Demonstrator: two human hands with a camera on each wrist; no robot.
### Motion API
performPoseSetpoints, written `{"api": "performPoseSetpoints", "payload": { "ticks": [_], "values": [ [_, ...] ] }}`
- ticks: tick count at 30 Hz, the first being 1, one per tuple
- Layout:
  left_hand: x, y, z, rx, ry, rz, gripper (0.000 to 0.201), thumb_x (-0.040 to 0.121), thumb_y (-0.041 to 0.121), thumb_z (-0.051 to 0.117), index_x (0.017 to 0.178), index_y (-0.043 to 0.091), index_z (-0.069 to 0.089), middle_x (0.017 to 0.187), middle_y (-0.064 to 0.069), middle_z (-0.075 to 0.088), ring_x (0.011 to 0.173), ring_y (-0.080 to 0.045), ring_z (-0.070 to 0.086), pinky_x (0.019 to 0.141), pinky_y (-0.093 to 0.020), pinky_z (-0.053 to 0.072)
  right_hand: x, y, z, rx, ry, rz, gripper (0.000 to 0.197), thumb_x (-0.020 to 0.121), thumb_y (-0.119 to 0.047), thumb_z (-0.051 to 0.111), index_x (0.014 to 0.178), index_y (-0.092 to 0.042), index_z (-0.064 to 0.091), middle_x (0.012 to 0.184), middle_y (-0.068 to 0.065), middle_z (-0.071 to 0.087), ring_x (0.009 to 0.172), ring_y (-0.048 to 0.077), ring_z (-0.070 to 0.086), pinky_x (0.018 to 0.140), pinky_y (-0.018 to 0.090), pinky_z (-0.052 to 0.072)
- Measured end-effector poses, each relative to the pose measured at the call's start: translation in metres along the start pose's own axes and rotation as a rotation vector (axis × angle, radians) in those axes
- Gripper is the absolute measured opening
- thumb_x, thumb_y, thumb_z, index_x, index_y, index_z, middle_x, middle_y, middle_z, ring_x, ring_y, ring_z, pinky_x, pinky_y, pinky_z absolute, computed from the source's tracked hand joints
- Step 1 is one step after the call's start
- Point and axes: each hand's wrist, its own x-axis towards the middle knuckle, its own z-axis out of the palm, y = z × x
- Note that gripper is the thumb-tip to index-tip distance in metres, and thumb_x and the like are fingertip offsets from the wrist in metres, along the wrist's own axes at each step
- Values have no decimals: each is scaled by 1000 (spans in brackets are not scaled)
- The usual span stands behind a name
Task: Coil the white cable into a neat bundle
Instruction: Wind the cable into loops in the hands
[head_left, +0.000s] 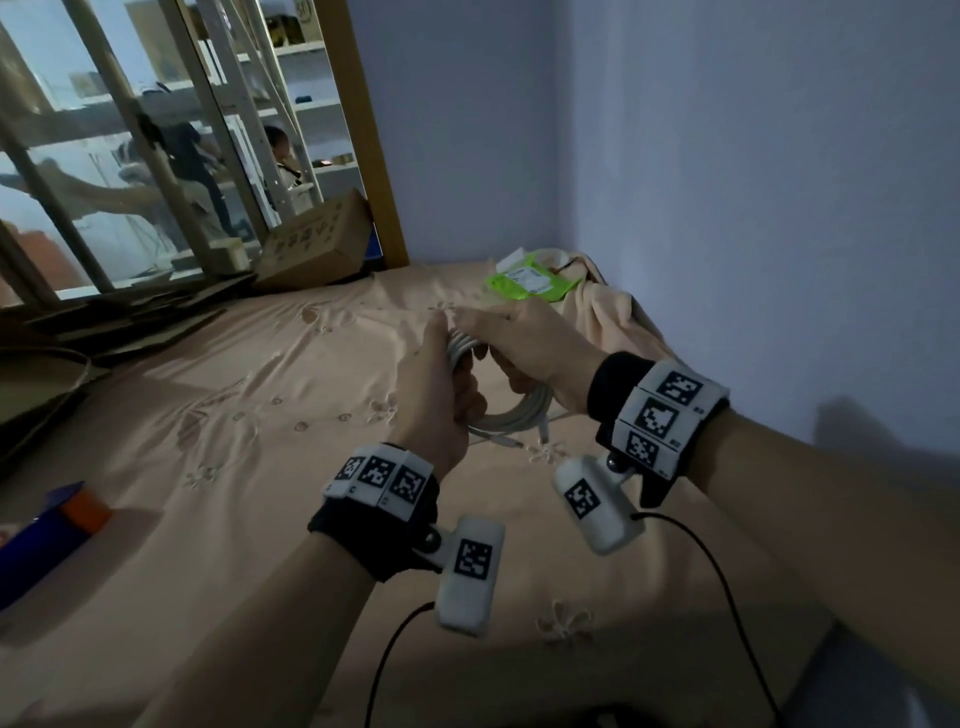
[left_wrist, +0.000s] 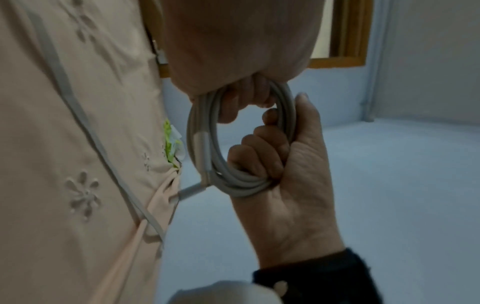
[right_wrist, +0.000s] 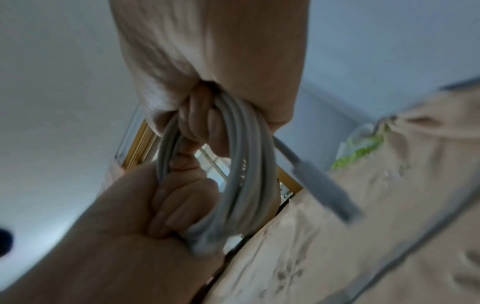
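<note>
Both hands are working above the bed (head_left: 249, 415), and the white cable (head_left: 519, 410) is sitting between them as a round coil of several smooth loops, held clear of the sheet. From the head view, the left hand (head_left: 434, 395) is closing around the near side of the coil while the right hand (head_left: 524, 343) is gripping it from the far side, and a straight plug end (head_left: 506, 441) is poking out low. The left wrist view is giving more: the left hand's fingers (left_wrist: 259, 152) are curling through the ring at its bottom, and a rigid white connector sleeve (left_wrist: 201, 148) is lying along the loops. The right wrist view, quite blurred, is showing the right hand (right_wrist: 130, 236) with its fingers wrapped round the bundled strands and a grey plug (right_wrist: 324, 191) sticking outward. The bed's cover is looking like soft peach fabric, creased, with embroidered flower shapes. A glossy green packet (head_left: 530, 280) is lying near the wall beside a rumpled blanket (head_left: 608, 312).
</note>
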Motion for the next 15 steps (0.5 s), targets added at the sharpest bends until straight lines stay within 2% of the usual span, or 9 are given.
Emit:
{"api": "performPoseSetpoints", "payload": {
  "ticks": [4, 6, 10, 13, 15],
  "values": [
    [-1, 1, 0, -237, 12, -3, 52, 101, 42, 44, 56, 17, 37, 44, 3, 18, 35, -12, 12, 36, -23, 15, -4, 6, 3, 367, 11, 126, 44, 94, -47, 58, 70, -11, 53, 46, -5, 27, 38, 10, 21, 42, 22, 22],
    [-4, 0, 1, -273, 12, -12, 55, 101, 43, 43, 53, 17, 37, 44, 3, 16, 35, -12, 11, 36, -24, 14, -6, 10, 7, 441, 46, 135, 44, 94, -46, 58, 70, -10, 53, 45, -5, 26, 36, 9, 21, 41, 22, 20],
    [-7, -3, 1, -224, -38, -14, 58, 101, 48, 37, 54, 14, 42, 41, 3, 16, 35, -12, 13, 37, -24, 19, -1, 12, 9, 445, 98, 107, 43, 94, -42, 61, 67, -12, 47, 46, -2, 25, 33, 9, 19, 39, 18, 16],
    [-6, -1, -2, -139, -65, -36, 59, 100, 53, 36, 58, 13, 45, 42, 1, 19, 36, -13, 17, 39, -25, 23, 1, 11, 4, 376, 85, 98, 43, 94, -40, 62, 65, -13, 47, 47, -1, 25, 34, 10, 19, 39, 18, 17],
    [-6, 1, -3, -93, -78, -69, 60, 97, 59, 39, 57, 15, 44, 43, 1, 21, 36, -13, 18, 39, -25, 22, 0, 9, 1, 279, 48, 79, 43, 94, -40, 62, 65, -12, 47, 47, -1, 25, 35, 11, 18, 41, 18, 16]
  ]
}}
